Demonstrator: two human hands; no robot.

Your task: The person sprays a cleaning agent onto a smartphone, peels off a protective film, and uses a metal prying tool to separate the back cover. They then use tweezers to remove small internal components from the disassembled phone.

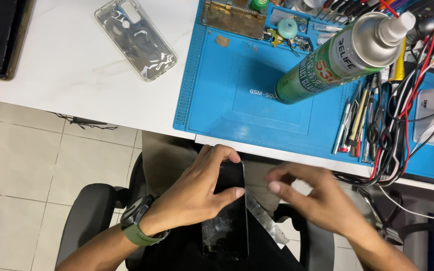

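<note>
Over my lap, below the table edge, my left hand [197, 193] grips a black smartphone [227, 226] by its upper end; the glass near its lower end looks cracked. A thin clear film strip [262, 216] peels away from the phone's right side. My right hand [315, 198], blurred by motion, hovers just right of the phone with fingers pinched near that film; whether it holds the film is unclear. A dark watch with a green band [139, 226] sits on my left wrist.
A blue work mat [217, 90] covers the white table [66, 65]. On it stand a tall green spray can [337, 57], tweezers and small tools [360, 118], and tangled cables [403, 110]. A clear phone case [135, 37] lies on the table's left. A black chair armrest [89, 211] is below.
</note>
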